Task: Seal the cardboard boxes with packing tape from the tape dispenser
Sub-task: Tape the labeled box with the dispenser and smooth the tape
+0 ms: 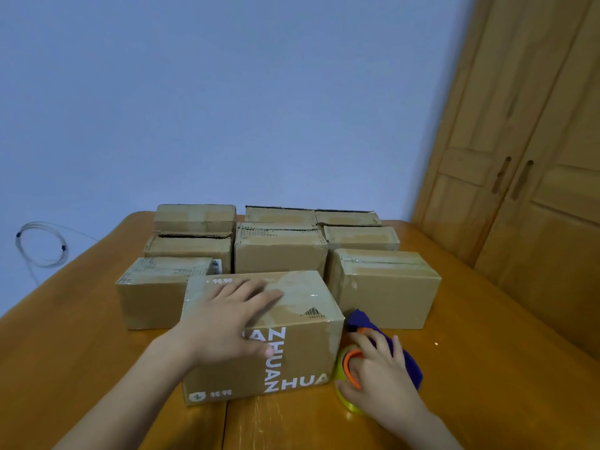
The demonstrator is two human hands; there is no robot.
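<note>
While left hand (224, 323) steadies box (292, 358)

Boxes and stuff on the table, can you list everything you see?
Printed box: one, brown with white letters, table front.
Plain cardboard boxes: about eight, brown, in rows behind it.
Tape dispenser: one, blue and orange with a clear roll, right of the printed box.
Table: one, orange-brown wood.
Coiled cable: one, pale, on the blue wall, left.
Wardrobe doors: two, light wood, right.
Hands: left hand flat on the printed box; right hand gripping the tape dispenser.
</note>
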